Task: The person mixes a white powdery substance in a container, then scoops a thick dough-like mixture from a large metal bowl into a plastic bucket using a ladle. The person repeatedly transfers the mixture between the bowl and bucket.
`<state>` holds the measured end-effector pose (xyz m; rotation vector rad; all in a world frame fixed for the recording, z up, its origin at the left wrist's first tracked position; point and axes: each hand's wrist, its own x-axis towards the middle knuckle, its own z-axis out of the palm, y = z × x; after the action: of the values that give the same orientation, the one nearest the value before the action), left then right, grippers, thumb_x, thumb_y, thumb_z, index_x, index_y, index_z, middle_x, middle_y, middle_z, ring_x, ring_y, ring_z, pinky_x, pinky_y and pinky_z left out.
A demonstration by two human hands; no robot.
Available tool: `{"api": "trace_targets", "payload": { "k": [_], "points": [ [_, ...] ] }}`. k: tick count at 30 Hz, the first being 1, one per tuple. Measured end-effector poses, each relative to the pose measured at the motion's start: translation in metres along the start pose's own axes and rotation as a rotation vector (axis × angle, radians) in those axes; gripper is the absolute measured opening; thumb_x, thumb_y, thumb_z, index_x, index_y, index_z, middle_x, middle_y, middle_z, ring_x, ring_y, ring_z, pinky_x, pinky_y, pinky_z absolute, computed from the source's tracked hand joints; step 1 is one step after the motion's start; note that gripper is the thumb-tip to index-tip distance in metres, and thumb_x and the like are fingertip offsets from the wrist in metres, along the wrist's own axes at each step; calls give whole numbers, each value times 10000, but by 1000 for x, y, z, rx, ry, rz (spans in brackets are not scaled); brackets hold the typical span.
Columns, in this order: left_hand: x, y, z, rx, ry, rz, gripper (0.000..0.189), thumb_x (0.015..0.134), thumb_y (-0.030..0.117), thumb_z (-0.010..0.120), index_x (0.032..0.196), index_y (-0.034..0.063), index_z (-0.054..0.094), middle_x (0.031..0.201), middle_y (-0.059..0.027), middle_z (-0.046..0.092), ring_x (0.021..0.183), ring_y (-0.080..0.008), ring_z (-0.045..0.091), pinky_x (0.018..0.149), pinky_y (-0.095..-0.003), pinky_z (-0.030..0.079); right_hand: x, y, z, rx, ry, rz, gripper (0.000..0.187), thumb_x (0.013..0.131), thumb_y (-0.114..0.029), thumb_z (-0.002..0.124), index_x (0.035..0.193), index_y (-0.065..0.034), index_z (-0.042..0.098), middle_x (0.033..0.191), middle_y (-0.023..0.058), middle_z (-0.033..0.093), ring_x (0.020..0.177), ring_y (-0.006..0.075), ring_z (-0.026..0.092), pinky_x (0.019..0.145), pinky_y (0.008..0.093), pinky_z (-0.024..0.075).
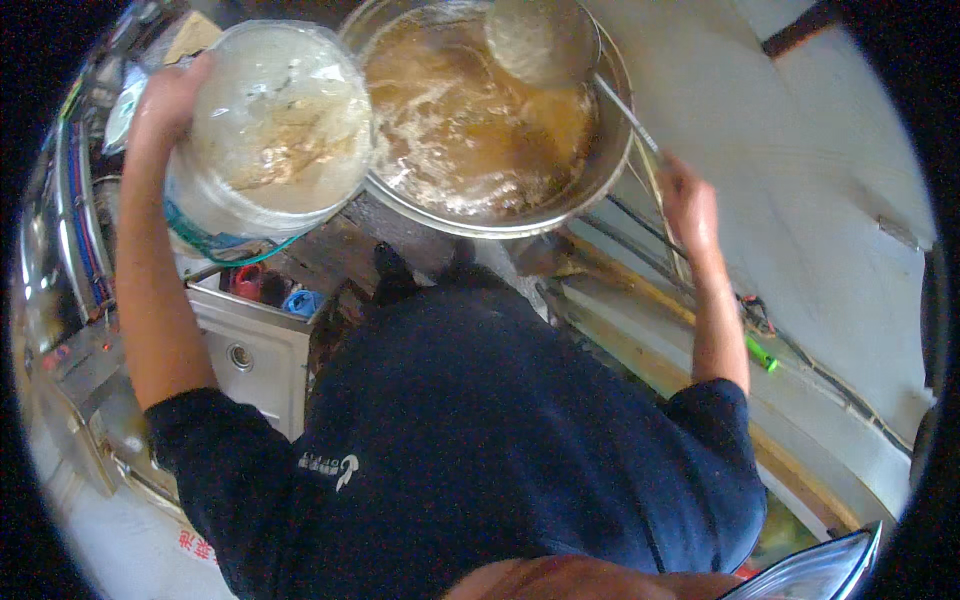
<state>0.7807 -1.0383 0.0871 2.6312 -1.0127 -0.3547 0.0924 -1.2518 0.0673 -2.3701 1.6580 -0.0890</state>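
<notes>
My left hand (169,101) grips the rim of a whitish plastic bucket (225,199) at the upper left. Pale, cloudy contents with a light brown patch show in its mouth, and a teal band or handle (259,255) hangs below. Close beside it, at the top middle, is a large round metal pot (487,229) of brown liquid, its surface rippled and partly foamy. My right hand (688,202) is closed around the long handle (630,112) of a round strainer or ladle (536,41). Its blurred, pale head is over the far right part of the pot.
A stainless steel sink or cabinet (247,330) stands at my left, with a red item (247,281) and a blue item (304,302) in its top. Cables and a green-handled tool (761,354) lie along the ledge at right. Pipes or hoses (82,217) run at far left.
</notes>
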Motion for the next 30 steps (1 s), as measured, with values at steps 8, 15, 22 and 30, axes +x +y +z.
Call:
{"api": "trace_targets", "payload": {
  "k": [8, 15, 22, 30],
  "points": [
    [-7, 20, -10, 8, 23, 53, 823, 952, 673, 571, 1149, -110, 732, 1086, -290, 752, 1019, -352, 727, 951, -422, 523, 88, 52, -66, -786, -289, -350, 379, 1029, -304, 590, 1403, -301, 651, 1062, 139, 751, 953, 380, 722, 788, 509, 577],
    [-10, 14, -7, -148, 20, 2, 792, 946, 656, 621, 1086, -113, 742, 999, -207, 769, 923, -263, 718, 888, -384, 540, 136, 79, -45, -553, -441, -583, 342, 971, -217, 635, 1300, -207, 729, 1061, 155, 761, 941, 399, 714, 824, 523, 570],
    [-11, 10, -1, -148, -8, -36, 746, 950, 641, 634, 1038, -90, 754, 920, -150, 759, 856, -222, 695, 843, -367, 539, 155, 87, 37, -378, -718, -546, 349, 961, -284, 667, 1256, -115, 740, 1082, 191, 760, 969, 387, 730, 849, 483, 578],
    [-16, 17, 7, -82, 8, -79, 709, 963, 606, 603, 1120, -69, 749, 981, -201, 769, 898, -275, 722, 894, -385, 534, 135, 59, 124, -15, -854, -468, 396, 1010, -331, 658, 1312, -85, 727, 1189, 202, 749, 1111, 359, 705, 1013, 462, 540]
  ]
}}
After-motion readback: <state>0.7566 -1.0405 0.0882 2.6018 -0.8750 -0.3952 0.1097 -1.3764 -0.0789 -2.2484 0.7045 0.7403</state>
